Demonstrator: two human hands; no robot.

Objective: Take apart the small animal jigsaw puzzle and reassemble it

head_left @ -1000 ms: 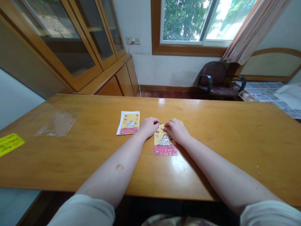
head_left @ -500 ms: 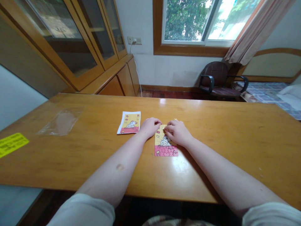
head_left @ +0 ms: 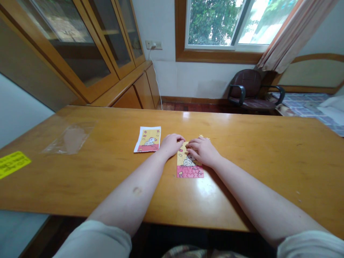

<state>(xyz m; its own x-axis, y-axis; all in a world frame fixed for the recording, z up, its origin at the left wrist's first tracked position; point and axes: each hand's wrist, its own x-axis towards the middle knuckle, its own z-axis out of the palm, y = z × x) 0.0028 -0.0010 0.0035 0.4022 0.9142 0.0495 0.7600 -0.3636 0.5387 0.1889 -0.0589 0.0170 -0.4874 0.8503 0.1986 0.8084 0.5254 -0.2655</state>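
A jigsaw puzzle [head_left: 190,172] with a white cartoon animal, yellow above and pink below, lies flat on the table in front of me. My left hand [head_left: 172,145] rests at its upper left corner, fingers curled together and gripping the edge. Over the puzzle's upper right part is my right hand [head_left: 202,150], its fingers bent and touching the surface, the thumb a little apart from them. That hand covers part of the picture. Just beyond its knuckles, a few small yellow jigsaw pieces [head_left: 201,136] peek out. Left of my left hand lies a picture card [head_left: 147,139] with the same design.
The wooden table [head_left: 113,172] carries a clear plastic bag [head_left: 72,139] and a yellow label [head_left: 13,164] at the left. Behind it stand a glass-door cabinet [head_left: 115,80] and an armchair [head_left: 247,87], with a bed [head_left: 306,104] at the right.
My right hand's fingers have shifted slightly up and to the left on the puzzle and loosened a little. My left hand stays at the corner.
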